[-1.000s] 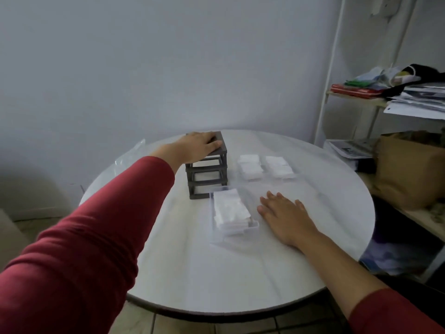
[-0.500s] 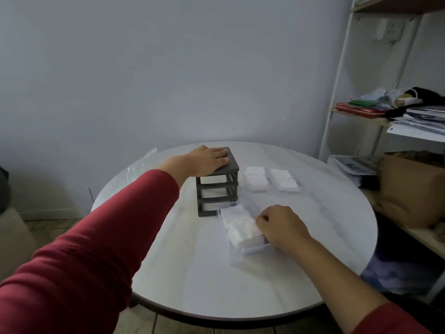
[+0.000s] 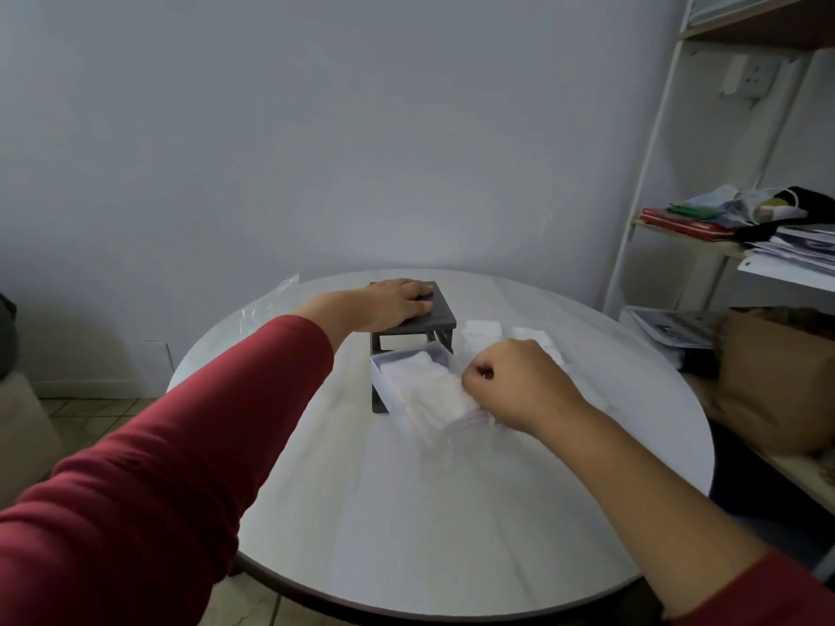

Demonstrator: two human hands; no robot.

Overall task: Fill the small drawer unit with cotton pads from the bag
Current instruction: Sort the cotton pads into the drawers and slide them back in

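A small dark grey drawer frame (image 3: 440,314) stands on the round white table (image 3: 406,490). My left hand (image 3: 393,302) lies flat on its top. My right hand (image 3: 515,384) grips the near end of a clear drawer (image 3: 397,361) filled with white cotton pads (image 3: 427,384). The drawer is lifted and tilted, its far end at the frame's front, level with a middle slot. Two more clear drawers with pads (image 3: 483,332) sit to the right of the frame, partly hidden by my right hand. A clear plastic bag (image 3: 271,298) lies at the table's far left edge.
A white shelf unit (image 3: 650,183) stands at the right with papers, cloths and a brown paper bag (image 3: 777,377). A wall is close behind the table. The table's near half holds only my forearms.
My right hand went from lying flat on the table to gripping the filled drawer, then lifted it toward the frame's front. My left hand stayed on the frame's top.
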